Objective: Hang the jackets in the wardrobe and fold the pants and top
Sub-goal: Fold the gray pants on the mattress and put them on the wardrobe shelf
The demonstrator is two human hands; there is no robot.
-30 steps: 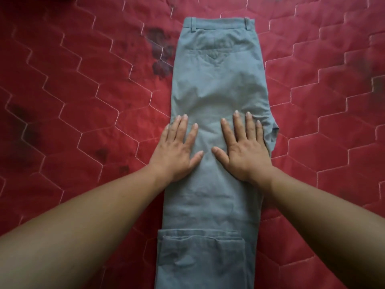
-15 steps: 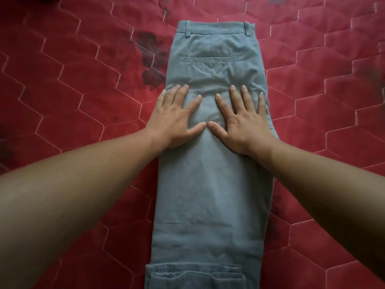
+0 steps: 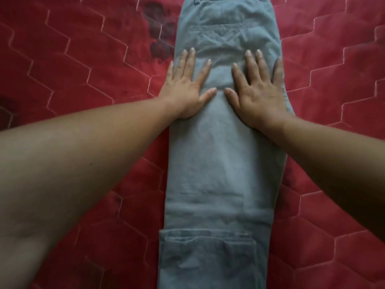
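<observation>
While the pants (image 3: 220, 163) lie flat: lengthwise on the red quilt (image 3: 83, 59), waistband far.
Left hand (image 3: 185, 88): released, fingers spread, pressing the seat's left edge.
Right hand (image 3: 258, 90): likewise flat, right edge.
Smoothing: sweep creases outward evenly, probably before folding.

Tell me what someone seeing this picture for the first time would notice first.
Grey-blue pants lie lengthwise down the middle of a red quilted cover, with the waistband at the far end. Both hands press flat on them just below the back pocket, the left hand at the left edge and the right hand at the right edge. Dark blotches mark the cover left of the waistband.
</observation>
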